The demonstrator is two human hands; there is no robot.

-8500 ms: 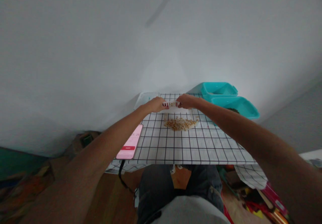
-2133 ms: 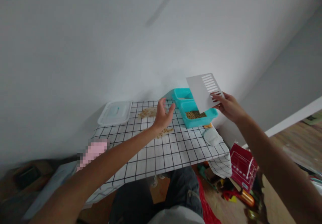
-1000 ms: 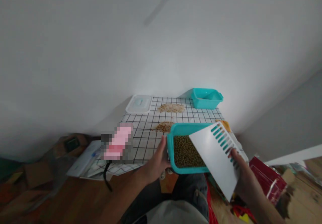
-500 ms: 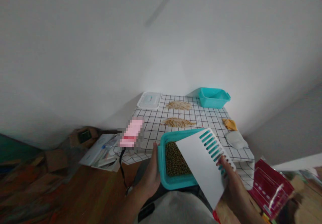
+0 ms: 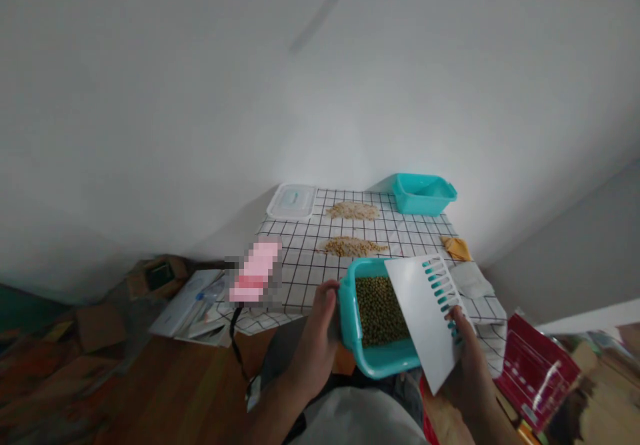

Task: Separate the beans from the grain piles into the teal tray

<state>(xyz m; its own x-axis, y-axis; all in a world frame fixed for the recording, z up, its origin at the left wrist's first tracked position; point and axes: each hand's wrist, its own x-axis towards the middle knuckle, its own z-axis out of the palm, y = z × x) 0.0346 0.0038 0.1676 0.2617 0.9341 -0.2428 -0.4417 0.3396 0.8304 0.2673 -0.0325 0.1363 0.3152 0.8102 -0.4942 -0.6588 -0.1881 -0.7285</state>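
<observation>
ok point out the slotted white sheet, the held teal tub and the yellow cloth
Slotted white sheet (image 5: 421,311), head view: middle of its solid part.
Held teal tub (image 5: 386,357), head view: inside of its near wall.
Yellow cloth (image 5: 456,248), head view: its middle.

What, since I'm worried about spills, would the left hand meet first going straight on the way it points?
Beyond the teal tub the left hand holds, probably the nearer tan pile on the checkered cloth, though depth is unclear and it might pass above.

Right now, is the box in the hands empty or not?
Not empty: the turquoise box holds small greenish-brown beans below its rim. The white slotted sheet hides its right part.
</observation>
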